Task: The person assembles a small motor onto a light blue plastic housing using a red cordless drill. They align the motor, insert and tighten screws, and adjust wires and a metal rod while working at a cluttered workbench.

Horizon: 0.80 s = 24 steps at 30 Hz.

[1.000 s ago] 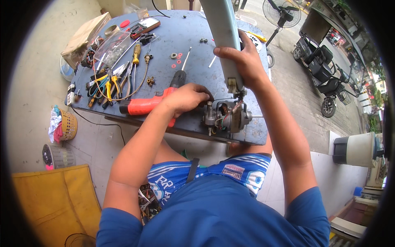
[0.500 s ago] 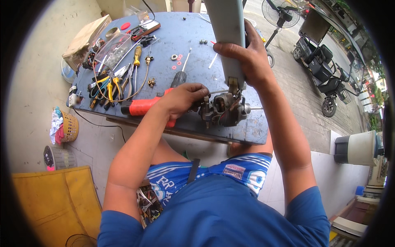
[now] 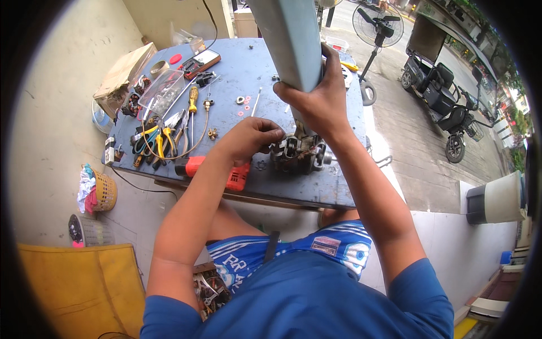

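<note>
Column (smooth, pale blue-grey) meets a grimy, dark metal motor.

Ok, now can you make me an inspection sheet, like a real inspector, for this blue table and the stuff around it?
Surface: blue table, scuffed and specked.
Work things: grey-blue post, tilted, its lower end at a dark metal motor on the table.
Clutter: red drill lying near the front edge; pliers, a yellow-handled screwdriver and small pink rings beyond it.
Hands: right hand grips the post; left hand is beside the motor, and I can't tell if it holds anything.
Cables: black cord hanging below the table's left side; black cable at the far edge.
Surroundings: standing fan and three-wheeled vehicle outside, on the right.
</note>
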Motion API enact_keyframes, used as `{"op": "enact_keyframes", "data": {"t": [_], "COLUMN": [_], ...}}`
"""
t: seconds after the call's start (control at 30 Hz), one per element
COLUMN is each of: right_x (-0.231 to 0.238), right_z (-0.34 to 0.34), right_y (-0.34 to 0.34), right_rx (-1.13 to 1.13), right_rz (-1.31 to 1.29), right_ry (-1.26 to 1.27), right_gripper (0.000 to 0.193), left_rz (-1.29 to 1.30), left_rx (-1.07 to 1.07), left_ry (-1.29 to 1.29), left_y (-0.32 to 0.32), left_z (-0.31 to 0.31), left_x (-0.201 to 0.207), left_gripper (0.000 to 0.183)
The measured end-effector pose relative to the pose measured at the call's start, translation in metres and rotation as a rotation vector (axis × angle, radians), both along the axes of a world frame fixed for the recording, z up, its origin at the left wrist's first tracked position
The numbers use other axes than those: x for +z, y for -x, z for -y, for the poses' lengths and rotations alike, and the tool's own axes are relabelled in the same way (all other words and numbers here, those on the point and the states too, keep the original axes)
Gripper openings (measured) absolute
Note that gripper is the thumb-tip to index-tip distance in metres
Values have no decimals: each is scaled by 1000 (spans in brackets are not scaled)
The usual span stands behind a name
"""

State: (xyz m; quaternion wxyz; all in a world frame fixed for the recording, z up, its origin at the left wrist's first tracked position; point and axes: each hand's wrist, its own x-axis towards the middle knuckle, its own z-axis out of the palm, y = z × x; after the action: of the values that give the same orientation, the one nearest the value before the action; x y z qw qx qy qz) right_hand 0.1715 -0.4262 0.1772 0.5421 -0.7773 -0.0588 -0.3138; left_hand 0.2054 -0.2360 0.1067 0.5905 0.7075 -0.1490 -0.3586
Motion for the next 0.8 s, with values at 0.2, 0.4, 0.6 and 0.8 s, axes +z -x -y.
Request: {"op": "enact_keyframes", "data": {"t": [0.2,0.4,0.6,0.8], "right_x": [3,3,-2,-3], "right_z": [5,-5,-24,-29], "right_y": [1,11,13,20], "right_rx": [29,-65,-222,-271], "right_rz": [-21,13,40,44], "right_ry": [23,104,146,161], "right_gripper": [99,94,103,101], "left_rz": [219,269,242,150], "left_rx": [-138,-185,-220,-196], "left_ry": [-44,-94,-71,13], "left_y": [-5,-4,6,14], "left_z": [5,13,14,13], "left_x": [-3,2,4,5], "left_gripper": [24,23,23,25]}}
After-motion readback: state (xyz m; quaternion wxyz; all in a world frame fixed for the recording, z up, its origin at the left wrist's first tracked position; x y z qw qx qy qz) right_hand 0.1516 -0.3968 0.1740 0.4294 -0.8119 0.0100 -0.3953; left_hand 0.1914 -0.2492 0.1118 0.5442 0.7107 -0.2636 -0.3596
